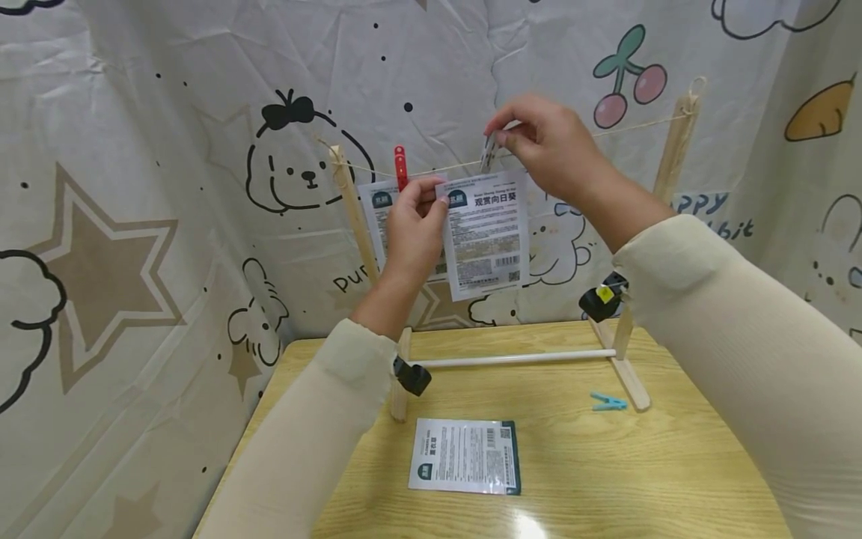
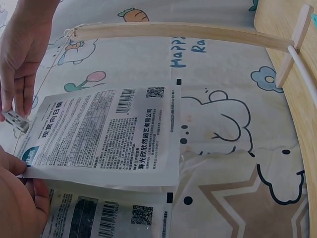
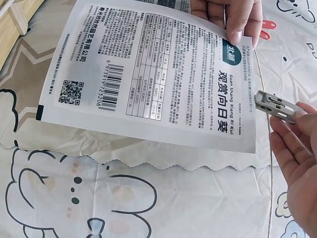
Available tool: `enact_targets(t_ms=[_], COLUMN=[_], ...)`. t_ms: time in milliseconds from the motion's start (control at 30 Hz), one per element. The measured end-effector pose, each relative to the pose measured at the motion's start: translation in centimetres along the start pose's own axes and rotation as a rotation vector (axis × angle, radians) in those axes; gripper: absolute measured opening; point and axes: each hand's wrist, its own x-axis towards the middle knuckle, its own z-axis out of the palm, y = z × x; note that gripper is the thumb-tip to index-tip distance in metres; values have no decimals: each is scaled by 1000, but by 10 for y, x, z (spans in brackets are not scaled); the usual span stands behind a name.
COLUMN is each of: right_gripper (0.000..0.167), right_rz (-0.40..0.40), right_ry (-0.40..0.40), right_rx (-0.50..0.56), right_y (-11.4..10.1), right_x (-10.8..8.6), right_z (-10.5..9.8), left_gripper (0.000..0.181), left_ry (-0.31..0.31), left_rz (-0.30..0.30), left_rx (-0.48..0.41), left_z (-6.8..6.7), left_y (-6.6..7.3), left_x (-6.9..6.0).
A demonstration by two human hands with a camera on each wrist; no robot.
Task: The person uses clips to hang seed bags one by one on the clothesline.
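My left hand [image 1: 416,233] pinches the upper left corner of a white printed seed packet [image 1: 488,243], holding it upright at the string [image 1: 616,132]. My right hand [image 1: 555,146] pinches a grey clothespin [image 3: 277,106] between thumb and fingers. Its tip is at the packet's top edge; I cannot tell whether it grips the packet. Left of this, a second packet [image 1: 374,213] hangs from the string by a red clothespin [image 1: 400,166], partly hidden behind my left hand.
The string runs between two wooden posts [image 1: 670,157] joined low by a white rod [image 1: 512,359]. On the wooden table [image 1: 572,464] lie another packet [image 1: 465,457] and a blue clothespin [image 1: 609,402]. A printed cloth [image 1: 202,97] hangs behind.
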Motion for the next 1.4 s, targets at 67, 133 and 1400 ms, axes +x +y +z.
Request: enact_targets(t_ms=[67, 133, 1400], right_gripper=[25, 25, 27], right_rz=[5, 11, -39], right_ry=[-11, -24, -138], right_rx=[5, 5, -69], right_y=[0, 0, 1], right_x=[0, 0, 0], right_z=[0, 0, 4], left_gripper=[20, 20, 19], left_ry=[2, 2, -10], left_rz=[1, 2, 26], left_rx=[4, 8, 27], left_z=[0, 0, 3], left_y=[0, 0, -1], left_x=[0, 0, 0])
